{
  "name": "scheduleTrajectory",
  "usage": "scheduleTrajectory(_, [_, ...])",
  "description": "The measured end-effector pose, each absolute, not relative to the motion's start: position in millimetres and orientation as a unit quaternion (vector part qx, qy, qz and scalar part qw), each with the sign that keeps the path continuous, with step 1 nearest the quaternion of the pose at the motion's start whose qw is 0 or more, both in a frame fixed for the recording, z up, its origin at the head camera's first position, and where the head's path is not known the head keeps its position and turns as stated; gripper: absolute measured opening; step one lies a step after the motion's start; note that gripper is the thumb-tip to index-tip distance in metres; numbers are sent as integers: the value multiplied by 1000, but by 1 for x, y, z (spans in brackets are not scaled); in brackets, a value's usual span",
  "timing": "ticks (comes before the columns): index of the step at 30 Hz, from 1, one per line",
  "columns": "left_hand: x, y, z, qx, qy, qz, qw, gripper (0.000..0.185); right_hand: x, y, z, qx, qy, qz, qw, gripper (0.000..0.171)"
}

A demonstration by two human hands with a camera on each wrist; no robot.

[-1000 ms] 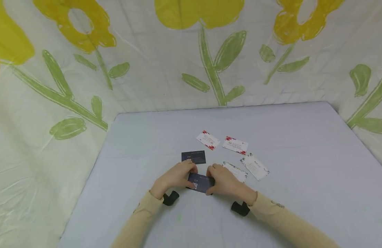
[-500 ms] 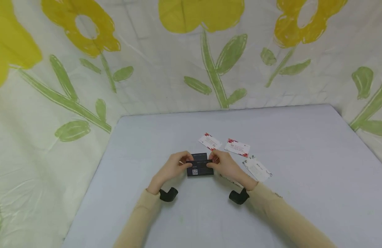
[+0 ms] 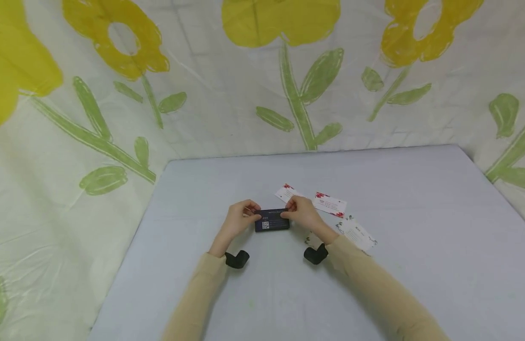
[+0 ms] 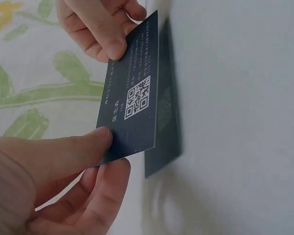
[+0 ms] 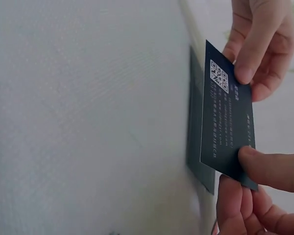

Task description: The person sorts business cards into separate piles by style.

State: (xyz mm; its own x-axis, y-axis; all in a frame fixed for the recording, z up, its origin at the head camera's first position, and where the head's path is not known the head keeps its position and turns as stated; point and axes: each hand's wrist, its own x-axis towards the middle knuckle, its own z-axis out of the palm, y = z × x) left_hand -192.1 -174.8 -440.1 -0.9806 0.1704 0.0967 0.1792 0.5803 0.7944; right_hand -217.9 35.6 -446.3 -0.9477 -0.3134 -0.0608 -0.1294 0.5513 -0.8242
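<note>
Behind the table hangs a pale curtain (image 3: pixel 228 118) with big yellow flowers and green leaves painted on it. A flat grey table (image 3: pixel 415 227) stands in front of it. Both hands meet near the middle of the table and hold one dark blue card (image 3: pixel 271 222) between them. The left hand (image 3: pixel 238 219) pinches the left end of the card, with the thumb on top and the other fingers curled under it. The right hand (image 3: pixel 301 213) pinches the right end the same way. The card has a small white square code and tiny white writing on its face. It is held just above a second dark card (image 4: pixel 167 122) that lies flat on the table, and the two line up almost edge to edge. The pictures do not show if they touch. Just to the right of the hands lie some white cards. One white card with red flowers (image 3: pixel 284 192) peeks out behind the right hand. Another red-flowered card (image 3: pixel 330 204) lies beside it, a bit further right. A white card with grey-green marks (image 3: pixel 357 233) lies near the right sleeve. Both arms wear tan sleeves (image 3: pixel 373 289), and a black strap (image 3: pixel 236 259) sits at each wrist.
</note>
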Motion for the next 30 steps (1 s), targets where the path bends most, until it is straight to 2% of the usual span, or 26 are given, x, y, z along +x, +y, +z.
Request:
scheduleTrajectory(17, [-196,-167,-452,-81,-913,-397,38,15,-221,22,-450,-122,917,-369,86,22])
scheduleTrajectory(30, [-197,-162,-451,-78,-938,-337,17,12,-222,18,-443,-117,930,-331,112,24])
